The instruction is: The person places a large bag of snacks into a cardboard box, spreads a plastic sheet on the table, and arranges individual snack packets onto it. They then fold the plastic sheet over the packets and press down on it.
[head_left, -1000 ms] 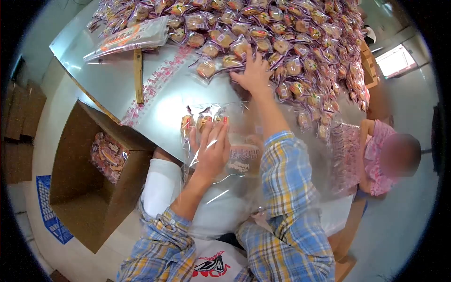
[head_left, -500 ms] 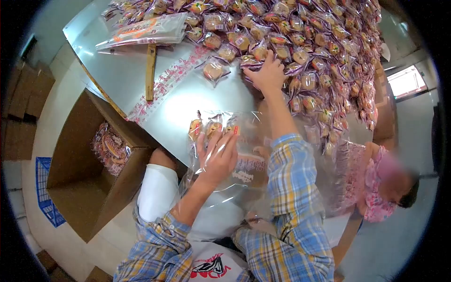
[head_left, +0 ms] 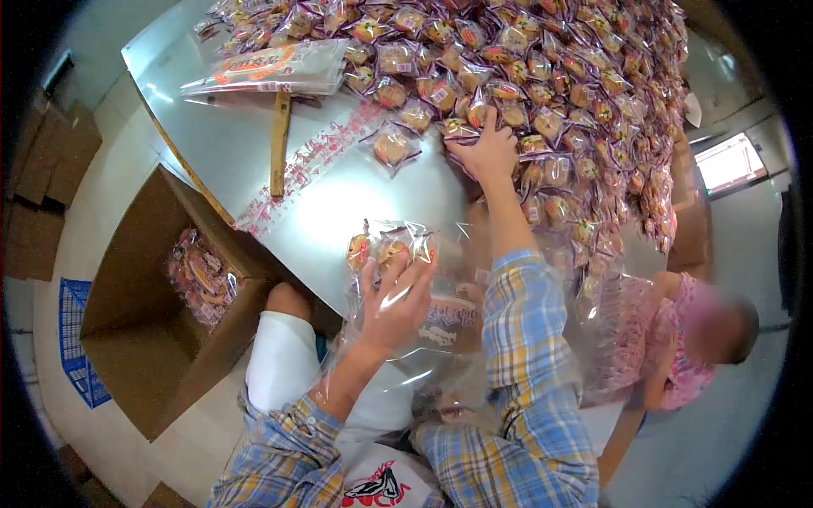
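My left hand point(head_left: 394, 309) is inside a large clear plastic bag point(head_left: 449, 356), its fingers bent over several small wrapped cakes point(head_left: 394, 252) lying in a row at the bag's far end. My right hand point(head_left: 489, 154) reaches past the bag to the near edge of a big heap of wrapped cakes point(head_left: 550, 127). Its thumb and fingers close on a wrapped cake point(head_left: 458, 129) there. One loose wrapped cake point(head_left: 392, 149) lies on the metal table point(head_left: 318, 203), left of my right hand.
Flat printed bags point(head_left: 271, 69) lie at the table's far left, over a wooden strip point(head_left: 279, 148). An open cardboard box point(head_left: 135, 339) holding a filled bag point(head_left: 201, 278) stands at left, beside a blue crate point(head_left: 78, 347). Another person point(head_left: 690, 339) sits at right.
The whole view has shifted slightly. My right hand's fingers have drawn closer together at the heap's edge, while my left hand stays over the cakes in the bag.
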Available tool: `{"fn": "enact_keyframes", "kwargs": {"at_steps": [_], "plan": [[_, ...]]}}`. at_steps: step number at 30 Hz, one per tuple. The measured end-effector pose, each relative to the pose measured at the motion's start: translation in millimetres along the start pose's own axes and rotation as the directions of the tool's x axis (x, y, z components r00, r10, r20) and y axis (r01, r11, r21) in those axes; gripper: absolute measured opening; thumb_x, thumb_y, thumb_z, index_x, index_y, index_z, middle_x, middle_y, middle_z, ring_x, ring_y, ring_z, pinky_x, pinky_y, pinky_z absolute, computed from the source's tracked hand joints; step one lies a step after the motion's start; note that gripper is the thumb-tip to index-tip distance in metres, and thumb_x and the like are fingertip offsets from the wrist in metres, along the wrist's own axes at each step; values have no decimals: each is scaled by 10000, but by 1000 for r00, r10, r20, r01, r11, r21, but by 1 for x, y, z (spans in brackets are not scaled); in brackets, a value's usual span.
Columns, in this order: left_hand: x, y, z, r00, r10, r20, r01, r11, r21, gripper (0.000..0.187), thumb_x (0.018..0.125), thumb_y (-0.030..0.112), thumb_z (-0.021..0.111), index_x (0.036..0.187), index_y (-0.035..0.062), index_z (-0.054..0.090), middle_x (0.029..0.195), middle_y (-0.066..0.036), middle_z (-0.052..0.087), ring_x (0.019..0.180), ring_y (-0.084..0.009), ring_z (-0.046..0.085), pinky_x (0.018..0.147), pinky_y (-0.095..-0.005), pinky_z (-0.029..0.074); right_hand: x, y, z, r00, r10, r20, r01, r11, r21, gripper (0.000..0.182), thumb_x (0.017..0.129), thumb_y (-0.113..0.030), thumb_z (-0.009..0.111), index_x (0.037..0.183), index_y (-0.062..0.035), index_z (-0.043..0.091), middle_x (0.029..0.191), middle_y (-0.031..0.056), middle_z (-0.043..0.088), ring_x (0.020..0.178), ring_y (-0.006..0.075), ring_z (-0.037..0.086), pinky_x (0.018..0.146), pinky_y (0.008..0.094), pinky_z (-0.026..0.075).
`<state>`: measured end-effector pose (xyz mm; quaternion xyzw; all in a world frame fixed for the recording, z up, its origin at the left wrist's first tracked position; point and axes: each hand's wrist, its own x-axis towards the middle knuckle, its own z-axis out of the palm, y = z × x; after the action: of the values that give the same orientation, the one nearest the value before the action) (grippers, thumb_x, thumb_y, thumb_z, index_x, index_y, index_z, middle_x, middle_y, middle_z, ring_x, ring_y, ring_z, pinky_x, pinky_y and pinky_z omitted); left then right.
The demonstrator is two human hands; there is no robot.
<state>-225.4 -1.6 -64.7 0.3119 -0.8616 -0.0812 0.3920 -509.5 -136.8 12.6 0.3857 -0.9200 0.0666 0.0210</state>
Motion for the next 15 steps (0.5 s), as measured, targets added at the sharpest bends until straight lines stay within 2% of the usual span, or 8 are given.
{"fn": "enact_keyframes", "kwargs": {"at_steps": [2, 4, 5, 8, 9, 12, 15], "plan": [[-1, 2, 0, 1000, -8, 1, 8, 1000, -17, 371, 857, 188, 703, 1226, 155, 719, 1315, 11, 652, 1353, -213, 529, 1200, -553, 238, 5, 3, -3, 1000, 10, 15, -10, 1000, -14, 1271, 655, -749, 797, 1627, -183, 205, 1437, 281, 501, 1317, 440, 521, 1002, 573, 499], [1, 4, -5, 1000, -1, 26, 1, 1000, 1, 375, 863, 198, 695, 1234, 149, 717, 1322, 10, 649, 1357, -213, 529, 1200, -552, 237, 11, 5, -11, 998, 13, 57, -11, 999, -34, 1268, 653, -732, 807, 1624, -177, 209, 1399, 285, 534, 1284, 437, 555, 1001, 585, 496], [2, 4, -6, 999, 2, 37, -3, 1000, 12, 377, 866, 204, 691, 1238, 147, 716, 1326, 9, 648, 1359, -213, 529, 1200, -551, 237, 14, 8, -16, 995, 7, 100, -10, 1000, 25, 1333, 610, -717, 833, 1631, -156, 185, 1389, 318, 541, 1273, 459, 568, 1043, 582, 473], [1, 1, -5, 1000, 10, 22, -10, 1000, -21, 392, 867, 208, 690, 1252, 139, 711, 1330, 4, 648, 1362, -213, 531, 1200, -550, 233, 47, 36, 3, 979, -88, 182, 49, 976, 210, 1408, 563, -704, 858, 1638, -131, 152, 1444, 357, 479, 1324, 487, 520, 1090, 569, 445], [0, 2, -6, 999, 4, 33, -3, 1000, -25, 397, 866, 208, 691, 1257, 139, 709, 1330, 3, 648, 1360, -213, 533, 1200, -550, 232, 46, 36, 1, 976, -80, 202, 34, 975, 219, 1440, 545, -682, 872, 1640, -108, 133, 1491, 380, 417, 1355, 505, 483, 1127, 540, 425], [2, 2, -7, 999, 2, 54, 1, 999, -43, 409, 865, 207, 691, 1269, 141, 705, 1327, 2, 652, 1357, -214, 537, 1198, -551, 232, 35, 33, 6, 987, -72, 146, 57, 993, 101, 1422, 556, -668, 875, 1638, -108, 141, 1510, 387, 383, 1369, 494, 472, 1130, 530, 429], [2, 2, -9, 998, 4, 68, 1, 998, -65, 404, 860, 202, 702, 1261, 149, 710, 1311, 4, 659, 1346, -216, 543, 1198, -557, 227, 31, 31, 4, 988, -81, 130, 61, 987, 146, 1485, 505, -752, 873, 1635, -106, 159, 1468, 380, 441, 1346, 505, 494, 1110, 532, 452]]}}
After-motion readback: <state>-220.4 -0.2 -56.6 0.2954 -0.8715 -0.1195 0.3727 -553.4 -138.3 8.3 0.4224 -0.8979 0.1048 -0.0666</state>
